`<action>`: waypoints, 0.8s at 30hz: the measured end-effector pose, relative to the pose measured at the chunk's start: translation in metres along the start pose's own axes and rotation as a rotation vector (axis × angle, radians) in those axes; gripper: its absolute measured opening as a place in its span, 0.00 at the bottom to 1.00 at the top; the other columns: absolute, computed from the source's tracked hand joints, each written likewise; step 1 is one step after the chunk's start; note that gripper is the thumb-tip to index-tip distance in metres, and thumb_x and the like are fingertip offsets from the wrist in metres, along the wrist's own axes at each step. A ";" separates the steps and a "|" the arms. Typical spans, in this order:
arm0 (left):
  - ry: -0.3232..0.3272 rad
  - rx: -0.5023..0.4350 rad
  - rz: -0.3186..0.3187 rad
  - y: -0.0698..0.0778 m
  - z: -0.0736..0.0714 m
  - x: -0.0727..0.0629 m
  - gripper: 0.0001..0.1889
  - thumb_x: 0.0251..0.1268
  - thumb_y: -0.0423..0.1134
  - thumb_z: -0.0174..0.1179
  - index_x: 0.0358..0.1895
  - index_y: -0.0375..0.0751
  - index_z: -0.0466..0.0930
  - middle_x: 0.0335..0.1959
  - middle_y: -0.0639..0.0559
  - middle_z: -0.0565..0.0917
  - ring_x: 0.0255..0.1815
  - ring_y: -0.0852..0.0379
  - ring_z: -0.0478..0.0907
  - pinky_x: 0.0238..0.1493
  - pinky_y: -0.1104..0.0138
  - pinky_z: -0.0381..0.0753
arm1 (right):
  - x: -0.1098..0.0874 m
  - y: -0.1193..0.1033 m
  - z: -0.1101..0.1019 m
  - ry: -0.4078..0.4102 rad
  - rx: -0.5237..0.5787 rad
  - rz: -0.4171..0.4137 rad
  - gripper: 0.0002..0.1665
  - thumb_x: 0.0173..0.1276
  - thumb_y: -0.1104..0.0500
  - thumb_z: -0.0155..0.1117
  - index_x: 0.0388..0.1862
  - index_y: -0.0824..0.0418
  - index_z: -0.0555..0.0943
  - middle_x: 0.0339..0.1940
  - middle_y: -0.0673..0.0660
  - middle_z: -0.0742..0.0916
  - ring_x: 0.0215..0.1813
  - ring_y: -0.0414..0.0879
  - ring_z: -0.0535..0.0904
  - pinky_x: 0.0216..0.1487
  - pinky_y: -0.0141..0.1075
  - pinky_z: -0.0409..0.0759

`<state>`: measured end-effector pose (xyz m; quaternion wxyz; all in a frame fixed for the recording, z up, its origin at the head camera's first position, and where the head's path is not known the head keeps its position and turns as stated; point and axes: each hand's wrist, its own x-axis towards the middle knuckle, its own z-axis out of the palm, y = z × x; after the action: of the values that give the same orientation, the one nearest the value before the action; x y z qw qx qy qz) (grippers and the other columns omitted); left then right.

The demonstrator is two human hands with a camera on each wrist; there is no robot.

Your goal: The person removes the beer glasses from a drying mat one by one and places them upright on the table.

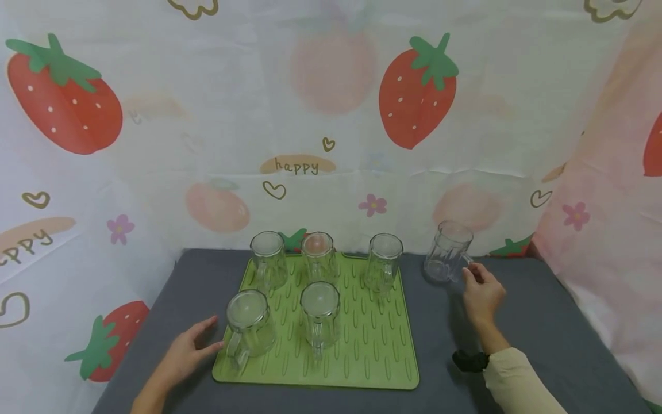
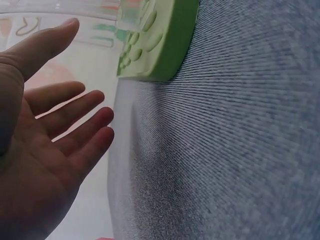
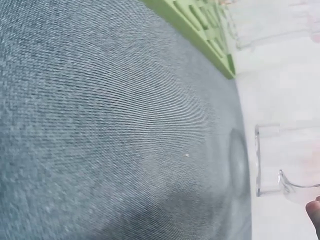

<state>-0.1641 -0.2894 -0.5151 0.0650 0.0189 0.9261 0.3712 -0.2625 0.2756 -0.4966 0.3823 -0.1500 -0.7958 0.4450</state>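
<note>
In the head view my right hand (image 1: 483, 293) pinches the handle of a clear glass mug (image 1: 446, 253) to the right of the green mat. The right wrist view shows this mug (image 3: 285, 160) with its base just above the line of the table's far edge, and only a fingertip (image 3: 314, 210) at the handle. My left hand (image 1: 181, 356) has its fingers spread beside the mat's left edge, close to the front-left glass mug (image 1: 253, 328). Seen from the left wrist, that hand (image 2: 50, 145) holds nothing.
A ribbed green mat (image 1: 362, 368) lies on the dark grey table (image 1: 439, 397). Several glass mugs stand on it: one at front middle (image 1: 320, 313), others along the back, including one at back right (image 1: 384, 264). A strawberry-print cloth (image 1: 331, 126) hangs behind.
</note>
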 end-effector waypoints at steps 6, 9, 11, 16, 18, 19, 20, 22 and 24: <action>-0.030 0.056 0.004 0.000 0.003 -0.004 0.41 0.61 0.52 0.66 0.69 0.27 0.65 0.68 0.26 0.68 0.68 0.28 0.65 0.64 0.42 0.71 | -0.005 0.004 0.003 -0.001 0.011 0.008 0.10 0.65 0.66 0.67 0.40 0.74 0.84 0.36 0.70 0.87 0.28 0.16 0.67 0.32 0.10 0.63; -0.035 0.060 0.003 -0.001 0.004 -0.005 0.40 0.60 0.52 0.66 0.69 0.28 0.65 0.68 0.27 0.68 0.69 0.28 0.64 0.64 0.40 0.69 | -0.006 0.004 0.004 -0.002 0.023 0.014 0.10 0.65 0.66 0.67 0.40 0.75 0.84 0.36 0.71 0.87 0.28 0.16 0.67 0.32 0.09 0.63; -0.032 0.066 0.012 -0.002 0.004 -0.006 0.40 0.60 0.52 0.67 0.68 0.28 0.66 0.67 0.27 0.69 0.68 0.27 0.64 0.64 0.40 0.69 | -0.006 0.005 0.006 -0.007 0.027 0.022 0.10 0.64 0.66 0.67 0.40 0.74 0.85 0.36 0.70 0.87 0.28 0.16 0.67 0.31 0.10 0.64; -0.027 0.079 0.048 -0.005 0.003 -0.005 0.40 0.58 0.50 0.68 0.67 0.27 0.68 0.65 0.27 0.70 0.67 0.27 0.65 0.63 0.39 0.69 | -0.006 0.012 0.009 -0.012 0.022 0.027 0.09 0.64 0.66 0.68 0.40 0.73 0.85 0.36 0.68 0.88 0.27 0.15 0.67 0.31 0.10 0.64; -0.035 0.087 0.058 -0.005 0.003 -0.005 0.40 0.57 0.50 0.69 0.66 0.26 0.68 0.65 0.26 0.71 0.67 0.27 0.66 0.63 0.39 0.69 | -0.006 0.013 0.010 -0.010 0.024 0.028 0.09 0.64 0.66 0.68 0.40 0.73 0.85 0.36 0.68 0.88 0.27 0.14 0.67 0.31 0.10 0.64; -0.040 0.089 0.057 -0.005 0.003 -0.005 0.40 0.57 0.50 0.69 0.66 0.26 0.68 0.65 0.26 0.71 0.67 0.27 0.66 0.63 0.39 0.69 | -0.006 0.013 0.010 -0.009 0.028 0.028 0.09 0.64 0.66 0.68 0.40 0.73 0.85 0.36 0.68 0.88 0.27 0.14 0.67 0.30 0.10 0.64; -0.048 0.089 0.053 -0.005 0.003 -0.005 0.41 0.57 0.51 0.69 0.67 0.26 0.67 0.65 0.26 0.70 0.67 0.27 0.66 0.63 0.39 0.69 | -0.006 0.012 0.011 -0.009 0.027 0.029 0.10 0.64 0.66 0.68 0.40 0.73 0.85 0.36 0.68 0.88 0.27 0.14 0.67 0.31 0.10 0.64; -0.066 0.090 0.042 -0.005 0.003 -0.005 0.41 0.56 0.51 0.70 0.67 0.26 0.67 0.66 0.27 0.70 0.67 0.27 0.65 0.63 0.39 0.70 | -0.007 0.012 0.011 -0.009 0.029 0.031 0.10 0.64 0.66 0.68 0.40 0.73 0.85 0.36 0.69 0.88 0.27 0.15 0.67 0.30 0.10 0.64; -0.083 0.091 0.038 -0.005 0.002 -0.004 0.42 0.56 0.52 0.70 0.67 0.26 0.67 0.66 0.26 0.70 0.67 0.27 0.65 0.62 0.39 0.70 | -0.008 0.011 0.011 -0.009 0.035 0.035 0.10 0.64 0.66 0.68 0.40 0.74 0.85 0.36 0.69 0.88 0.27 0.15 0.68 0.30 0.10 0.65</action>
<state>-0.1599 -0.2921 -0.5201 0.0952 0.0549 0.9380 0.3289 -0.2663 0.2705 -0.5124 0.3734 -0.1551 -0.7870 0.4660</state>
